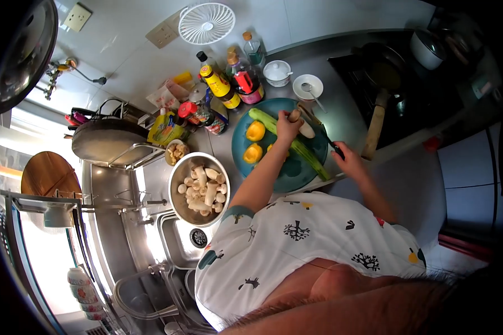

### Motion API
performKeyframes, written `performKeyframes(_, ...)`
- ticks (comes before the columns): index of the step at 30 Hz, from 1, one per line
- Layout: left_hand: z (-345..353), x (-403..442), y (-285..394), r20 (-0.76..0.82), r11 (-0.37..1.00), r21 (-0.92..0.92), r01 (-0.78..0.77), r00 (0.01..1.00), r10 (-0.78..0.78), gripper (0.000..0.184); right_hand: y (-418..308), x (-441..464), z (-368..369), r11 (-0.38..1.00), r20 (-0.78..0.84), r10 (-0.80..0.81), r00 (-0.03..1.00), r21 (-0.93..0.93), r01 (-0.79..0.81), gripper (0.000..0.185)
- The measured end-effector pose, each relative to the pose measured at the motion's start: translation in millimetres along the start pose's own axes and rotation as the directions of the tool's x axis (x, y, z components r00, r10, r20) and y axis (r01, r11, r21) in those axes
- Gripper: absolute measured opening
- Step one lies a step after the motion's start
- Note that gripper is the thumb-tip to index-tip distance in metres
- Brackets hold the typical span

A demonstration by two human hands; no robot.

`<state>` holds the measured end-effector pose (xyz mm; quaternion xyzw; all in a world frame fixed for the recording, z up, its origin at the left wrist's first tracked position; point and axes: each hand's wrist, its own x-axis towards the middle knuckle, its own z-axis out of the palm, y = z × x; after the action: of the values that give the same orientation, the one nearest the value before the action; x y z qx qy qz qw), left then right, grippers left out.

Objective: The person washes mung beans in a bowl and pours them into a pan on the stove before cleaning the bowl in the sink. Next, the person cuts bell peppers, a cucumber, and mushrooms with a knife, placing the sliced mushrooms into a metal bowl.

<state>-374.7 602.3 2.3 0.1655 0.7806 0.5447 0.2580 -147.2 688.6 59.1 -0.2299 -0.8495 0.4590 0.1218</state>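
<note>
A king oyster mushroom lies toward the right side of a round teal cutting board. My left hand has its fingers closed around the mushroom's brownish end. In my right hand is a knife, gripped by its black handle; its blade points up and left beside the mushroom. A long green vegetable runs diagonally across the board, partly under my left hand. Yellow pieces resembling bell pepper halves sit left of it, one partly hidden by my forearm.
A steel bowl of mushrooms stands left of the board, by the sink. Behind are sauce bottles, a lidded white pot and a white bowl with a spoon. A frying pan rests on the stove, its wooden handle projecting toward me.
</note>
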Motion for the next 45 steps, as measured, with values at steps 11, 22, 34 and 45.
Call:
performKeyframes(11,-6.8,27.5,-26.1,0.058,0.835,0.505,-0.218,0.974,0.219,0.018,6.3,-1.3,24.4,0.983,-0.041,-0.164,0.986,-0.091,0.16,0.026)
performKeyframes(22,-4.7,11.6,-18.3,0.094,0.752,0.543,-0.374,0.917,0.388,0.01,-2.9,25.6,24.8,0.923,0.195,0.031,0.98,-0.382,0.047,0.015)
performKeyframes(34,-17.1,0.8,-16.3,0.173,0.546,0.636,-0.545,0.791,0.587,0.014,20.6,63.4,73.1,0.902,0.161,0.023,0.987,-0.429,0.048,0.015)
performKeyframes(45,-35.7,-12.3,-14.2,0.39,0.453,0.543,-0.707,0.691,0.609,0.011,0.8,40.5,47.6,0.936,0.127,-0.021,0.992,-0.346,0.065,0.018)
